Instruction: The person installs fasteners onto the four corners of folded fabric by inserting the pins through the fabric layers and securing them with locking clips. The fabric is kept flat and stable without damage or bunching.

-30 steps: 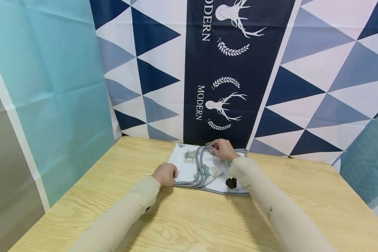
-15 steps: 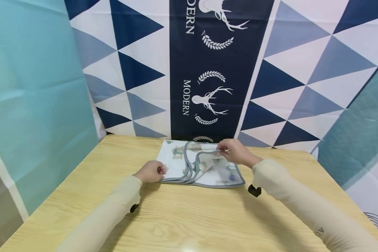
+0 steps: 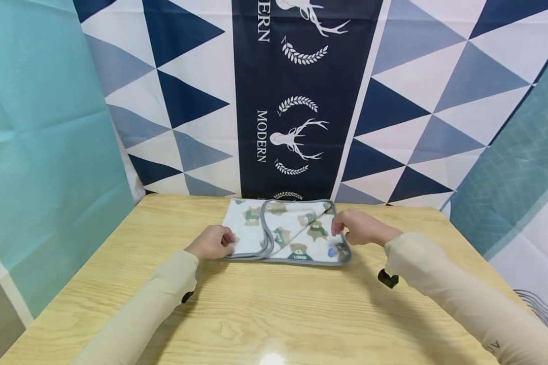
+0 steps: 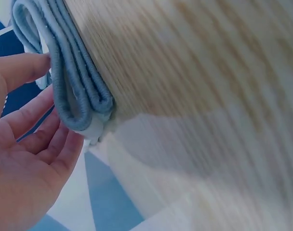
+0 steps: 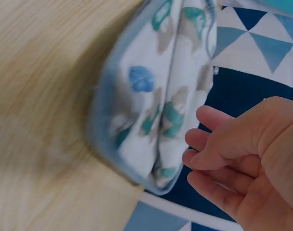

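A folded white cloth (image 3: 297,228) with bear prints and a grey bound edge lies at the back of the wooden table. Its right part is spread out flatter, with a round blue spot (image 5: 141,79) near the corner. My left hand (image 3: 213,242) is at its left end; in the left wrist view the thumb and relaxed fingers (image 4: 35,113) touch the stacked, bound folds. Beside the cloth's right edge hovers my right hand (image 3: 361,227), fingers loosely bent and nothing between them. The right wrist view shows its fingertips (image 5: 197,139) apart from the bound border, which is blurred.
Behind the table (image 3: 255,309) hangs a curtain (image 3: 201,96) with triangles and deer heads, close against the back edge. Teal fabric (image 3: 50,126) hangs along the left side, and more patterned fabric (image 3: 525,167) on the right.
My right hand has drawn the upper layer of the cloth rightward, laid it down and let go. The left hand stays at the left end. The head view has shifted slightly right.
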The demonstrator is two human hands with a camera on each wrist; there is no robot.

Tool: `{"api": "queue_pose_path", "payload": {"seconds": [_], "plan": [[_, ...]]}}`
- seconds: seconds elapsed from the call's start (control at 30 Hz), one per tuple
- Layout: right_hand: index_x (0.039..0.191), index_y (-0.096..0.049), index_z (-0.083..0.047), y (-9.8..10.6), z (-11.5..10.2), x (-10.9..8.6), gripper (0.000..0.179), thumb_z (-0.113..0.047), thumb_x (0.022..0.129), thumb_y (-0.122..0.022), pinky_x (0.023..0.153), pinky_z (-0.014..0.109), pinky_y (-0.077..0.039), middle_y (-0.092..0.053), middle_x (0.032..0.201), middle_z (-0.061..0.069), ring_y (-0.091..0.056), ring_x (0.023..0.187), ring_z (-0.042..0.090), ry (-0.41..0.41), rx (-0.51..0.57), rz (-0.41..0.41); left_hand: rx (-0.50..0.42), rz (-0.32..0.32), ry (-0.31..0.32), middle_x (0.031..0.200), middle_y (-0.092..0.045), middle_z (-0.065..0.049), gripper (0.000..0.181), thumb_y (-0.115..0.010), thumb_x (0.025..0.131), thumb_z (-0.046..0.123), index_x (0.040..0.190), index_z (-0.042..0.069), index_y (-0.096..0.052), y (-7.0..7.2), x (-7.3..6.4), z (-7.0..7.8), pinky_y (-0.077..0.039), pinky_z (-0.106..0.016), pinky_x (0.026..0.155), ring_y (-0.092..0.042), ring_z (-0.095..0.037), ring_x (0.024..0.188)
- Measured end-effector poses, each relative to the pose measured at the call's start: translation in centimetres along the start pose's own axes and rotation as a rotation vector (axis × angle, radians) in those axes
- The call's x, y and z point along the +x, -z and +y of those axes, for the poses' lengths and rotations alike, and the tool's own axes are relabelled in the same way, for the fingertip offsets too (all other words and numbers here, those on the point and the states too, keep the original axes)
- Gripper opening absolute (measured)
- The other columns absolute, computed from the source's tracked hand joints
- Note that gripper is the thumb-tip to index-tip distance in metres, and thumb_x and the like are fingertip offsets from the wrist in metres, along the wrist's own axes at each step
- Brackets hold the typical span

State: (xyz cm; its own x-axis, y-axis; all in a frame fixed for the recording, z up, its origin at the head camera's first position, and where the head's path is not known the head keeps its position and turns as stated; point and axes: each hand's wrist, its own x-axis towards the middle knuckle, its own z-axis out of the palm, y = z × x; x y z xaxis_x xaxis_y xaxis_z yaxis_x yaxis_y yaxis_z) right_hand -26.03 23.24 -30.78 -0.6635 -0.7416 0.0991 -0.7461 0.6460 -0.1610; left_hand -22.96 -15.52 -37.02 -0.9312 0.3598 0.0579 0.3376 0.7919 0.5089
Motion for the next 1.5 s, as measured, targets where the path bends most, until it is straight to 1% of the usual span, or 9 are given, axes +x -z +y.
{"api": "queue_pose_path", "payload": {"seconds": [0.17, 0.37, 0.57, 0.7, 0.83, 1.03, 1.17, 1.3, 1.5], "plan": [[0.085, -0.071, -0.006, 0.3, -1.1, 3.4, 0.039, 0.017, 0.06, -0.051, 0.071, 0.031, -0.054, -0.072, 0.085, 0.007, -0.064, 0.078, 0.022, 0.004, 0.02, -0.007, 0.11, -0.024, -0.012, 0.087, -0.069, -0.007, 0.018, -0.075, 0.078, 0.01, 0.093, 0.002, -0.068, 0.2, 0.1, -0.3, -0.053, -0.032, 0.079, -0.059, -0.014, 0.079], [0.086, -0.07, -0.002, 0.2, -1.8, 7.8, 0.026, 0.012, 0.066, -0.06, 0.072, 0.033, -0.055, -0.072, 0.087, 0.011, -0.066, 0.081, 0.028, 0.041, 0.019, 0.023, 0.158, -0.039, 0.006, 0.086, -0.067, -0.006, 0.018, -0.076, 0.078, 0.011, 0.092, 0.004, -0.068, 0.4, 0.3, 0.0, -0.052, -0.033, 0.08, -0.057, -0.013, 0.078], [0.097, -0.07, 0.0, -0.5, -1.5, 12.0, 0.023, 0.002, 0.075, -0.068, 0.079, 0.037, -0.056, -0.072, 0.096, 0.014, -0.067, 0.089, 0.032, -0.015, 0.022, 0.013, 0.156, -0.039, -0.009, 0.085, -0.066, -0.006, 0.017, -0.076, 0.077, 0.01, 0.091, 0.003, -0.068, 0.9, 0.3, 0.0, -0.052, -0.032, 0.079, -0.055, -0.013, 0.077], [0.105, -0.069, 0.002, -1.5, -1.3, 14.7, 0.026, -0.001, 0.079, -0.065, 0.084, 0.039, -0.056, -0.072, 0.105, 0.017, -0.068, 0.095, 0.033, -0.041, 0.057, 0.011, 0.147, -0.04, -0.014, 0.083, -0.065, -0.006, 0.016, -0.075, 0.075, 0.008, 0.088, 0.003, -0.067, 1.2, 0.0, -0.5, -0.051, -0.03, 0.077, -0.054, -0.013, 0.076], [0.118, -0.065, 0.003, -2.7, -0.9, 16.6, 0.035, -0.004, 0.084, -0.061, 0.093, 0.041, -0.053, -0.067, 0.119, 0.018, -0.064, 0.107, 0.034, -0.113, 0.083, -0.036, 0.149, -0.058, -0.012, 0.082, -0.064, -0.005, 0.017, -0.076, 0.074, 0.009, 0.087, 0.004, -0.066, 1.1, 0.0, -0.7, -0.05, -0.028, 0.076, -0.054, -0.013, 0.076], [0.125, -0.06, 0.004, -4.5, -0.1, 17.6, 0.041, -0.008, 0.086, -0.06, 0.101, 0.042, -0.048, -0.063, 0.125, 0.021, -0.058, 0.119, 0.034, -0.222, 0.097, -0.099, 0.145, -0.069, -0.021, 0.077, -0.061, -0.004, 0.016, -0.075, 0.073, 0.008, 0.085, 0.004, -0.066, 0.4, 0.6, 0.1, -0.047, -0.026, 0.072, -0.05, -0.012, 0.072], [0.123, -0.06, 0.005, -5.3, 0.2, 17.2, 0.039, -0.011, 0.087, -0.061, 0.099, 0.041, -0.048, -0.064, 0.12, 0.02, -0.059, 0.112, 0.031, -0.266, 0.115, -0.121, 0.135, -0.075, -0.042, 0.076, -0.059, -0.004, 0.015, -0.074, 0.073, 0.007, 0.085, 0.003, -0.065, -0.3, 0.8, 0.7, -0.046, -0.026, 0.07, -0.047, -0.012, 0.071], [0.11, -0.067, 0.003, -5.4, 0.3, 16.8, 0.029, -0.008, 0.083, -0.064, 0.088, 0.038, -0.052, -0.069, 0.105, 0.017, -0.061, 0.093, 0.025, -0.223, 0.119, -0.051, 0.121, -0.088, -0.018, 0.076, -0.058, -0.003, 0.015, -0.074, 0.074, 0.007, 0.085, 0.003, -0.065, -0.7, 0.9, 1.0, -0.046, -0.027, 0.071, -0.047, -0.013, 0.071], [0.092, -0.071, -0.003, -3.6, 0.0, 16.4, 0.013, -0.002, 0.079, -0.07, 0.077, 0.033, -0.055, -0.072, 0.087, 0.012, -0.067, 0.082, 0.022, -0.12, 0.166, 0.073, 0.131, -0.064, -0.007, 0.078, -0.06, -0.004, 0.016, -0.074, 0.073, 0.006, 0.085, 0.003, -0.065, -0.3, 0.8, 0.4, -0.047, -0.028, 0.072, -0.049, -0.013, 0.073]]}}
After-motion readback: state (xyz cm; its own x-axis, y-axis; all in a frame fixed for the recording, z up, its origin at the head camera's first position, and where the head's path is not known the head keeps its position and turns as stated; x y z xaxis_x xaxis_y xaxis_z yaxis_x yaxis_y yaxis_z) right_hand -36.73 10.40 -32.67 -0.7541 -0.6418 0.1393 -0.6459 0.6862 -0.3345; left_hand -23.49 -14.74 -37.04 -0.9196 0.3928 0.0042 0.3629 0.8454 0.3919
